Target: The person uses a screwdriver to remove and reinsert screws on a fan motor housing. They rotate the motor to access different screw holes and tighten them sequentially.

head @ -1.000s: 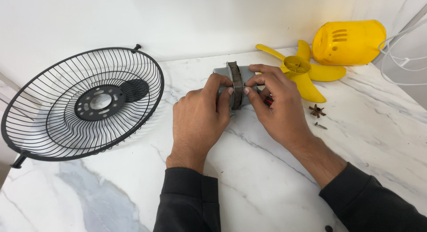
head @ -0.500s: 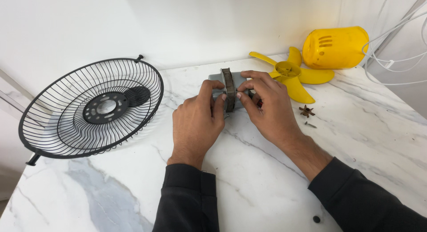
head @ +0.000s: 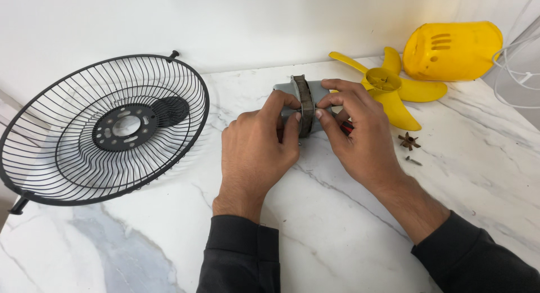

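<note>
**Fan motor getting held in two hands**

Fan motor (head: 304, 104), grey with a rusty band around its middle, is sitting on the white marble table (head: 349, 237), and everything else is lying around it.

Biggest is the black wire fan guard (head: 107, 127), lying well to the left of the motor like a bowl, so it is not rolling away. Behind the motor and to the right, a yellow motor cover (head: 453, 51) is resting on its side. Just right of the motor, the yellow fan blade (head: 388, 88) is lying flat.

Left hand (head: 256, 152) is gripping the motor's left half, thumb and fingers pressing on it to keep it steady. Right hand (head: 363, 138) is pinching the right half by the band, fingers curling over the top.

Smallest are a little brown star-shaped part (head: 409, 140) and a screw (head: 413, 160), lying right of the motor, near the right hand.
</note>
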